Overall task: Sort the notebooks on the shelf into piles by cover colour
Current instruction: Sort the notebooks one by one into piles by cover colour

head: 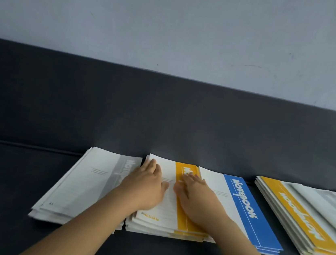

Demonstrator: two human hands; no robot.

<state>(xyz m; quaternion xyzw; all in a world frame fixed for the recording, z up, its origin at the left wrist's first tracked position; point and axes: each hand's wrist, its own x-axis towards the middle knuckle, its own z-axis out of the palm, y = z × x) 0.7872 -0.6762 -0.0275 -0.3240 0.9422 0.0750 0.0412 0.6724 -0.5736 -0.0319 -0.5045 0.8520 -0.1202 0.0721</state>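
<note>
1. Four piles of notebooks lie in a row on the dark shelf (9,171), in front of a dark back panel (123,105) and a pale wall (175,22).
2. Grey-band pile (84,184): at the left end, just beside the yellow-band pile (165,209).
3. Blue-band pile (244,202): touching the right side of the yellow-band pile.
4. Mixed pile (304,214): well apart at the right, with a yellow-band cover showing and a grey notebook (327,202) lying on top.
5. Left hand (147,186): palm down, fingers straight and close together, resting flat on the white part of the top yellow-band cover.
6. Right hand (194,198): palm down, fingers straight and slightly spread, resting flat on the yellow band of the same cover.
7. Neither hand pinches or grips anything. Both forearms reach in from the lower edge.
</note>
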